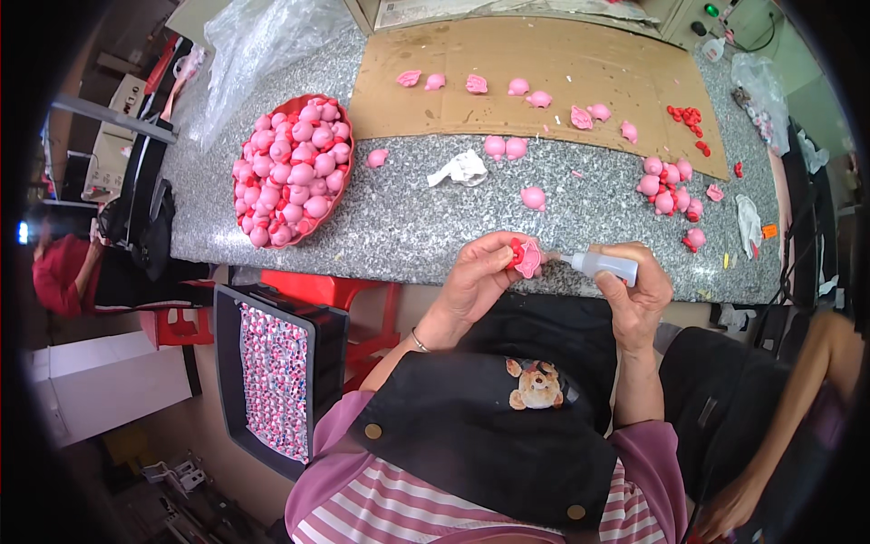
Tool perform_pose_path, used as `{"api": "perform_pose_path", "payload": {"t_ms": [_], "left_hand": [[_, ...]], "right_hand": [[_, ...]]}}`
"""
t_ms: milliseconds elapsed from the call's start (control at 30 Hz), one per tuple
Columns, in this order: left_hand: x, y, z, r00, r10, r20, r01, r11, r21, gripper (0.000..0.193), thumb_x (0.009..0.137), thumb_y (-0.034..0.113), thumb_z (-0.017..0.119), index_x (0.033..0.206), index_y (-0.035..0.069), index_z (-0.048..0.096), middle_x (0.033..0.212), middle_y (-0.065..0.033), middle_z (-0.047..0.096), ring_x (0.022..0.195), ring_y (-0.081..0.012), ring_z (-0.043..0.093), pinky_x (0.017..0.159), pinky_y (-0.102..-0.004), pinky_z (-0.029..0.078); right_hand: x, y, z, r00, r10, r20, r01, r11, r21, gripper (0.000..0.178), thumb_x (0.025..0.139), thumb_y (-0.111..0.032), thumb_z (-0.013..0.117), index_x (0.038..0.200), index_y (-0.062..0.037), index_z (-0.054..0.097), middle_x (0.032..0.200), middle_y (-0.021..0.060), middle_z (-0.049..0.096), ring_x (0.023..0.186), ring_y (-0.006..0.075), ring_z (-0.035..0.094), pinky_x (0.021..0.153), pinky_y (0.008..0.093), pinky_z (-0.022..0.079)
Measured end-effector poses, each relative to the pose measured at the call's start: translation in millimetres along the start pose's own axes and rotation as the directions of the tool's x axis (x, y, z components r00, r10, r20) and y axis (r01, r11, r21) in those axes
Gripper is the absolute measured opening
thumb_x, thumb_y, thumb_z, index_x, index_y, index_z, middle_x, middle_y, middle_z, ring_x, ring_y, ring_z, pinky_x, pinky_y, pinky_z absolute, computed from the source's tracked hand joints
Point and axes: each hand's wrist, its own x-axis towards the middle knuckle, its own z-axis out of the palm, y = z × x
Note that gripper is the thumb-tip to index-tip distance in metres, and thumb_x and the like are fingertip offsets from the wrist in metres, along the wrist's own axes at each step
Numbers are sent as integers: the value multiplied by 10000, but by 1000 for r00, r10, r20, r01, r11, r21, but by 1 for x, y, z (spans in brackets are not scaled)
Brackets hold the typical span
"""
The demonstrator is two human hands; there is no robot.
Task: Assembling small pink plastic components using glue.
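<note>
Between the thumb and fingers of my left hand [478,276] is a small pink-and-red plastic toy part [526,258], its hollow pink side showing. My right hand [642,288] grips a small translucent squeeze bottle [605,266]. The bottle lies nearly level, its thin nozzle pointing left at the toy part; whether the tip touches it I cannot tell. Both hands are over the near edge of the speckled grey table [408,240]. Just beyond them lies a round pink piece [534,199]. A crumpled white tissue [459,170] rests farther back.
A red basket [338,192] heaped with pink-and-red balls stands at left. Loose pink pieces dot a cardboard sheet [544,54]; small red parts [685,116] and a cluster of balls [666,186] lie right. Below left is a dark crate [326,363]. Another person's arm [793,422] shows at right.
</note>
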Motion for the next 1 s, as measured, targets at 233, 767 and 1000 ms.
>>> {"api": "perform_pose_path", "payload": {"t_ms": [233, 767, 1000], "left_hand": [[0, 1, 1, 1000, 3, -30, -3, 1000, 23, 384, 863, 194, 563, 1140, -67, 514, 1033, -181, 597, 926, -241, 591, 865, -356, 466], [2, 1, 5, 997, 45, -55, -44, 999, 24, 371, 873, 191, 550, 1145, -59, 516, 1066, -196, 597, 1008, -256, 582, 937, -375, 432], [4, -1, 2, 997, 61, -41, -60, 998, 19, 373, 876, 191, 551, 1153, -57, 513, 1076, -197, 594, 1009, -251, 581, 936, -374, 431]], "right_hand": [[-1, 1, -1, 1000, 10, 4, -10, 1000, 9, 208, 774, -59, 694, 953, 18, 621, 861, 94, 639, 739, 112, 578, 645, 232, 447], [-8, 3, 0, 1000, 24, -7, -24, 999, 26, 197, 770, -41, 691, 947, 15, 628, 862, 97, 641, 728, 120, 588, 642, 230, 454], [-10, 4, 2, 999, 40, 1, -40, 998, 45, 200, 771, -42, 693, 951, 18, 627, 866, 102, 642, 742, 122, 589, 655, 234, 457]]}}
